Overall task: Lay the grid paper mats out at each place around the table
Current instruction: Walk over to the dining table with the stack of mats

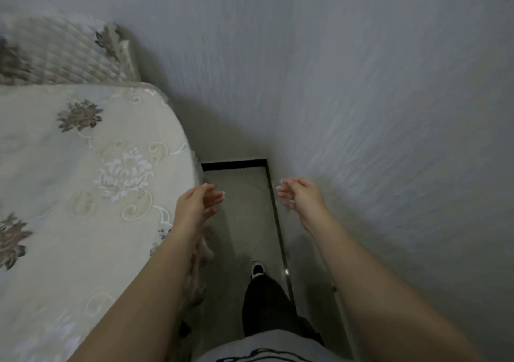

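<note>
Both forearms reach forward over a narrow gap of floor (239,195).

Left hand (199,206): fingers nearly straight and loosely spread, palm turned inward, holding nothing. It hovers just past the edge of the table (178,128), whose rounded corner lies to its left and beyond it. Whether it touches the edge cannot be told.

Right hand (301,197): fingers loosely curled toward the left hand, holding nothing. The two hands are apart, with bare floor between them.

Left of the left hand the table is covered by a cream tablecloth (83,167) embroidered with scrolls and brownish flowers. Beyond that, a quilted chair cover (55,55) with the same flower motif; blurred.

Right of the right hand and beyond both hands: a pale textured wall (361,83). A black skirting strip (233,164) runs along its foot, just beyond the fingertips.

Below the hands, between the forearms: a dark trouser leg (267,300) and a black-and-white shoe (258,269) on the floor.

Nearest the camera, a grey shirt (250,345) with black printed lines; unreadable. No other writing or brand can be made out.

Where the grid paper mats lie cannot be told from this view.
</note>
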`<act>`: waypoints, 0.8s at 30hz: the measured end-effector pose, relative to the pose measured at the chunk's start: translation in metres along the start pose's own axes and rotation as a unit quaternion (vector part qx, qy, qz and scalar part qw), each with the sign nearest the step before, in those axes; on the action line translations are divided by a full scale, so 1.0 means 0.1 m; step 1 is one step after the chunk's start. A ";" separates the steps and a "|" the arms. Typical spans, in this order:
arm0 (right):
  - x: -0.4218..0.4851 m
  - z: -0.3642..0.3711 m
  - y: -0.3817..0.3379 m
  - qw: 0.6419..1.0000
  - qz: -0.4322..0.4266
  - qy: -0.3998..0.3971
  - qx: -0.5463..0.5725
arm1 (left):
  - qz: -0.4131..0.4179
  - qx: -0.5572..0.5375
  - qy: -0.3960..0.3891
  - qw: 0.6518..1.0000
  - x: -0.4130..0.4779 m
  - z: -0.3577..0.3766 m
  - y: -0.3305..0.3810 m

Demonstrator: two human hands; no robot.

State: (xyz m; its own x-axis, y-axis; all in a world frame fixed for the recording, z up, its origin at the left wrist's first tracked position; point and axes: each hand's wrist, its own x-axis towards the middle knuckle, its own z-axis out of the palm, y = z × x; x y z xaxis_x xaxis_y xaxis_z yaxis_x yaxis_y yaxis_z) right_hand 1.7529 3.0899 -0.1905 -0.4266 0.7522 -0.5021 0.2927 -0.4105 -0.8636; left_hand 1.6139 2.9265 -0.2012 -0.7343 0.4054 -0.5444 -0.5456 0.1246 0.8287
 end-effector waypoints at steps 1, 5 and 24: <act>0.19 0.09 -0.11 1.000 -0.001 -0.012 -0.005 | 0.005 -0.007 0.011 1.000 0.13 0.06 0.11; 0.88 0.55 -0.55 0.997 0.000 -0.070 -0.040 | 0.038 -0.037 0.065 0.996 0.59 0.22 0.61; 2.06 3.27 -1.68 0.921 -0.052 -0.338 -0.186 | 0.093 -0.230 0.334 0.909 1.76 -0.83 1.60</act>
State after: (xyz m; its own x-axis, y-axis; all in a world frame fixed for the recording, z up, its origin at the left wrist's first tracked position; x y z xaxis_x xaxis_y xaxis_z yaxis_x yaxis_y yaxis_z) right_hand 1.3357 3.1453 -0.1641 -0.8677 0.2326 -0.4394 0.4392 -0.0557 -0.8967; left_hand 1.3637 2.9423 -0.1755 -0.8285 -0.2797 -0.4851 -0.3848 -0.3450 0.8561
